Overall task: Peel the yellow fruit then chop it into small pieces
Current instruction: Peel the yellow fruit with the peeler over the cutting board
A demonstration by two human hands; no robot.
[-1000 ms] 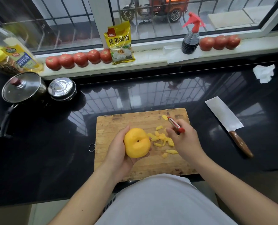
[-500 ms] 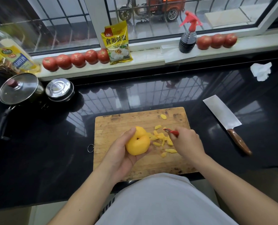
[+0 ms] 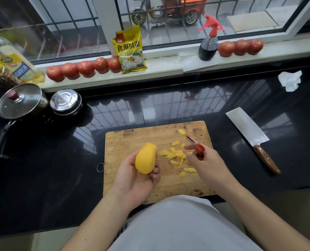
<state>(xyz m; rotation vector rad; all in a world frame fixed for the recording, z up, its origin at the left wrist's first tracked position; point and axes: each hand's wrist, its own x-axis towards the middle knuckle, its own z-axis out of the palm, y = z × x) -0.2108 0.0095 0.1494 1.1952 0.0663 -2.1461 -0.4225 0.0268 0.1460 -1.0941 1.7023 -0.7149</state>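
The fruit sits cupped in the left hand, fingers curled round its underside, above the board's near-left part. The right hand grips a red peeler, blade lifted clear of the fruit, over the scraps near the board's right edge. The visible flesh looks smooth, so peeling seems nearly finished. To finish well, the person should turn the fruit to check hidden skin, stroke away from the holding fingers, then take the cleaver lying right of the board.
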